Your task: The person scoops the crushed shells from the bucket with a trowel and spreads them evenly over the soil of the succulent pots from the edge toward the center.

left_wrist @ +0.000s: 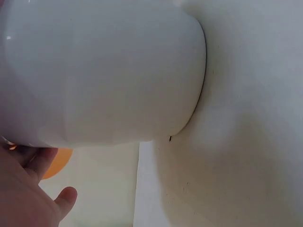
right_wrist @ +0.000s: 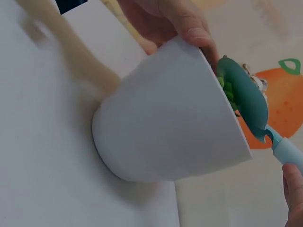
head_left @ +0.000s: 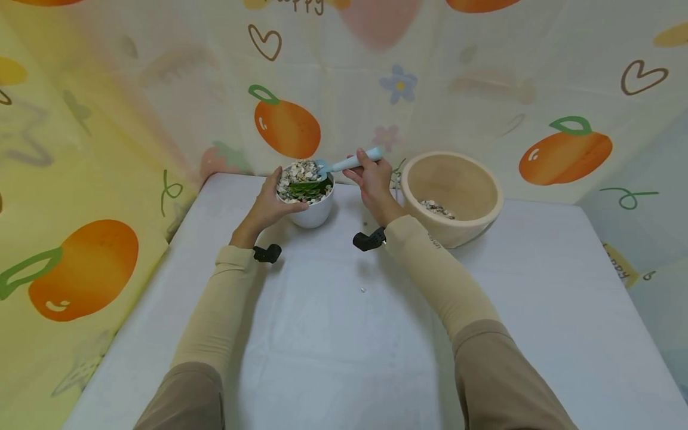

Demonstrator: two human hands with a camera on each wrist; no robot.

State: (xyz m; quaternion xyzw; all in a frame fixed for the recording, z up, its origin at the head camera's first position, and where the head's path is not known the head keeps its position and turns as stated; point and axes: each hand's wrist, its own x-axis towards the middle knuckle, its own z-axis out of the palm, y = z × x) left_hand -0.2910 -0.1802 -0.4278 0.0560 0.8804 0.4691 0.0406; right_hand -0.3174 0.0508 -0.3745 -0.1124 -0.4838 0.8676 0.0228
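Observation:
A small white flower pot [head_left: 313, 215] stands near the table's back edge, holding a green succulent [head_left: 306, 192] with pale pebbles around it. My left hand [head_left: 264, 210] grips this pot by its left side, the thumb along the near rim. In my right hand [head_left: 376, 186] is the light-blue handle of a small garden trowel [head_left: 355, 162]. The trowel's teal scoop [right_wrist: 246, 100] lies over the pot's mouth, close above the succulent, and carries a heap of pebbles [head_left: 301, 172]. Smooth white pot wall [left_wrist: 109, 71] fills much of the left wrist view.
Right of the white pot is a large beige planter [head_left: 451, 176], with some pebbles [head_left: 436, 209] at its bottom; my right forearm passes close in front of it. One loose pebble [head_left: 363, 290] lies on the white-covered table [head_left: 333, 346]. A fruit-print cloth [head_left: 344, 95] hangs behind.

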